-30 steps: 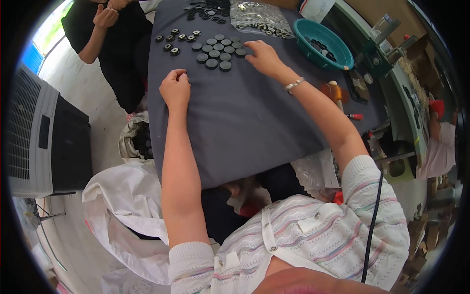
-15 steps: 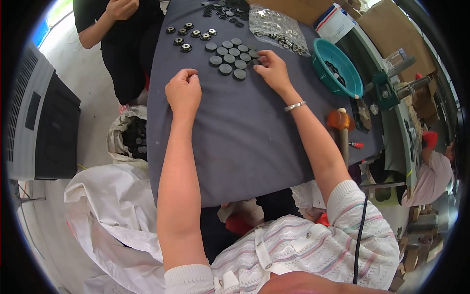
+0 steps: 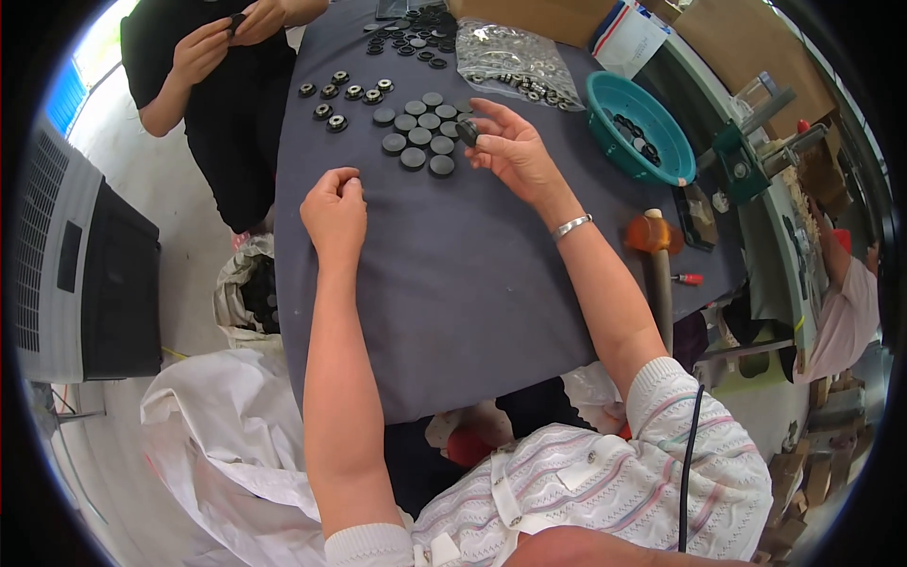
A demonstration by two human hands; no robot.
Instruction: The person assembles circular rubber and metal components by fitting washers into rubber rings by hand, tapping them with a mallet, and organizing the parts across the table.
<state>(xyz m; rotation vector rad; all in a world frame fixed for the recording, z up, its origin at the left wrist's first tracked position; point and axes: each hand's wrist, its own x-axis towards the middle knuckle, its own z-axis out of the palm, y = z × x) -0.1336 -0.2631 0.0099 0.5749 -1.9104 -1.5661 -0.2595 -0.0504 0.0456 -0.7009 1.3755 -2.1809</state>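
Observation:
My right hand [image 3: 518,159] pinches a round black cap [image 3: 468,132] between thumb and fingers, tilted on edge just above the cloth. Beside it lies a cluster of dark grey round caps [image 3: 419,137], flat and close together on the grey tablecloth [image 3: 453,274]. Left of that cluster, my left hand [image 3: 334,213] is closed over the cloth with thumb and forefinger together; whatever it may hold is hidden. Several black round pieces with metal centres [image 3: 354,92] sit beyond my left hand.
Loose black rings [image 3: 416,42] lie at the far side near a clear bag [image 3: 515,61] of small metal parts. To the right stand a teal basin [image 3: 595,109], an orange-headed mallet [image 3: 650,232] and a green clamp-like tool [image 3: 742,165]. Across the left corner a co-worker's hands [image 3: 222,38] hold a dark piece.
My right hand has lifted a black cap from the edge of the cluster and turned it up. My left hand stays closed. The co-worker's two hands have come together on a dark piece.

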